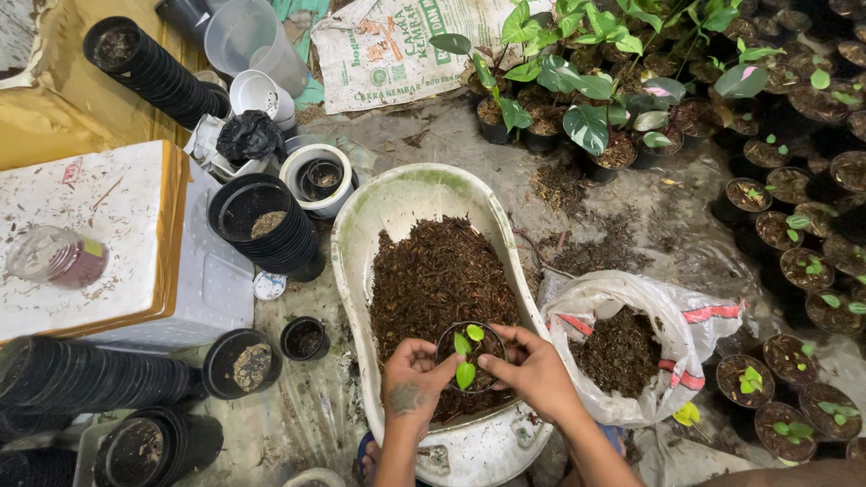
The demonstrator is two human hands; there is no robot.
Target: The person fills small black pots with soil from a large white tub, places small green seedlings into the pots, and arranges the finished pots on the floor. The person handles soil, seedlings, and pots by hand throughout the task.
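A small black pot (pixel 490 335) with a green seedling (pixel 466 355) in it sits over the dark potting mix inside a white oval tub (pixel 361 225). My left hand (pixel 412 377) cups the pot's left side. My right hand (pixel 537 370) holds its right side, fingers pinched at the seedling's stem. Both hands rest over the near end of the tub.
A white sack (pixel 672 311) of soil lies open right of the tub. Many potted seedlings (pixel 794 261) crowd the right and back. Stacks of empty black pots (pixel 262 221) and a white foam box (pixel 117 225) stand at the left, more stacks (pixel 90 379) below.
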